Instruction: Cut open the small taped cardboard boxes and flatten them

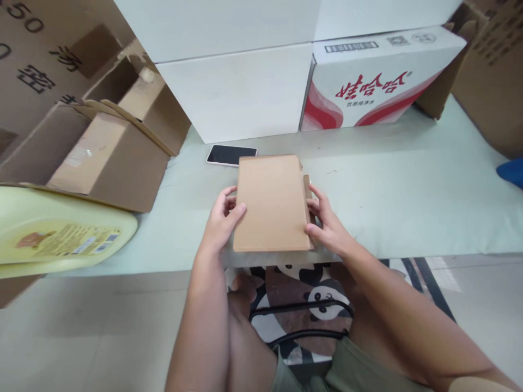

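A small brown cardboard box (272, 204) is between my two hands, close to the front edge of the pale green table. My left hand (224, 218) grips its left side, thumb on the top face and fingers curled down the side. At the right end, where cardboard flaps stick out, my right hand (324, 220) has its thumb and fingers closed on the edge. The fingertips of both hands are partly hidden by the box. Just behind the box lies a phone (229, 154) with a dark screen, one corner covered by the box.
White cartons (241, 92) stand along the back, beside a white and red printed carton (376, 87). Open cardboard boxes (126, 158) and a yellow bottle (69, 231) line the left. A blue object (511, 173) sits at the right edge. The table (408, 190) ends above my legs.
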{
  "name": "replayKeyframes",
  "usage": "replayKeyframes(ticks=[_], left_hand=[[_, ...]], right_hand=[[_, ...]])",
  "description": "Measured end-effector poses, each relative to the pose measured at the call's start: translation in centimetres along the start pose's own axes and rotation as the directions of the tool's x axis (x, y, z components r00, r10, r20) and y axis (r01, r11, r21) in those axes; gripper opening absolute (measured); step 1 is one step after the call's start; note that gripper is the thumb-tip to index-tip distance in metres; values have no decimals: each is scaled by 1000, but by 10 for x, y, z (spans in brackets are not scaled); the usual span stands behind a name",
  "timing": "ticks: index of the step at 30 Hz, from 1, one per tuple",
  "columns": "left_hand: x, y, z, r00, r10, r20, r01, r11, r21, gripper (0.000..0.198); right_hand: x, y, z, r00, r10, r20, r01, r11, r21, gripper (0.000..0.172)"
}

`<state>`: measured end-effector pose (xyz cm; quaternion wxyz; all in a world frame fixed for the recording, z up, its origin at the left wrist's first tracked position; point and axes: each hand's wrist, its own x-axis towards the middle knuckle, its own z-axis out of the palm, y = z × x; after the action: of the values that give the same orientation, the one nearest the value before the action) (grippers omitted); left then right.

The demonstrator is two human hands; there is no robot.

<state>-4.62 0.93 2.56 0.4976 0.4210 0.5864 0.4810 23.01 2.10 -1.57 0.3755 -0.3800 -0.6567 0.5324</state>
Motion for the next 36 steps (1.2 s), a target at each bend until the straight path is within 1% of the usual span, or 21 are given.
replayKeyframes(ticks=[2, 4, 7, 10, 13, 16, 17, 19, 21, 23, 25, 26, 27, 29, 31, 32, 34, 36], left_hand=[[1, 0, 1, 999, 18, -27, -19, 998, -60, 77], [1, 2, 3, 998, 17, -56, -25, 988, -154, 88], [1, 8, 5, 997, -9, -78, -13, 961, -278, 106], [1, 13, 7, 994, -53, -98, 17, 944, -329, 111], [0, 13, 8, 980, -133, -150, 85, 953, -292, 100], [0, 12, 9, 963, -177, -204, 123, 960, -253, 88], [0, 13, 9, 960, -174, -221, 111, 956, -270, 83], [-1, 16, 6, 959, -142, -246, 46, 932, -359, 72], [-2, 20, 1, 965, -79, -249, -49, 881, -470, 60], [-5, 24, -2, 972, -15, -233, -111, 846, -521, 53], [-8, 24, -3, 972, 20, -234, -136, 859, -494, 46], [-10, 23, -3, 971, 16, -237, -128, 874, -468, 41], [-11, 22, -2, 973, -7, -232, -97, 895, -436, 35], [-12, 20, 1, 973, -93, -211, 7, 927, -374, 28], [-12, 19, 4, 965, -171, -200, 101, 943, -316, 29], [-11, 20, 5, 961, -180, -209, 114, 950, -292, 29], [-8, 21, 5, 962, -141, -235, 78, 963, -256, 28], [-5, 20, 4, 963, -96, -250, 38, 973, -227, 27]], right_hand=[[1, -1, 1, 1000, 26, 10, -26, 999, 24, 97], [1, -2, 1, 1000, 2, 8, -2, 998, 56, 97], [1, -1, 2, 998, -56, -39, 59, 995, 75, 95], [-2, 0, 1, 994, -47, -94, 52, 997, 57, 87], [-3, 1, 0, 989, -11, -149, 25, 996, 90, 79], [-2, -1, 0, 971, -20, -238, 63, 982, 176, 66], [-1, -2, 0, 963, -23, -268, 83, 973, 214, 63], [1, -6, -1, 947, -16, -321, 116, 948, 296, 62], [3, -9, -1, 934, 4, -358, 133, 925, 356, 65], [3, -12, -1, 922, 19, -387, 144, 911, 386, 69], [3, -13, -1, 919, 42, -393, 137, 899, 416, 72], [3, -14, -1, 918, 58, -392, 129, 891, 436, 73], [3, -14, -1, 917, 76, -392, 122, 882, 456, 72], [2, -16, -1, 905, 108, -411, 121, 861, 494, 70], [3, -19, -2, 883, 127, -451, 147, 839, 524, 64], [4, -20, -2, 875, 132, -466, 162, 828, 537, 59], [5, -21, -3, 876, 134, -463, 171, 812, 558, 49], [6, -21, -3, 897, 134, -420, 138, 820, 556, 45]])
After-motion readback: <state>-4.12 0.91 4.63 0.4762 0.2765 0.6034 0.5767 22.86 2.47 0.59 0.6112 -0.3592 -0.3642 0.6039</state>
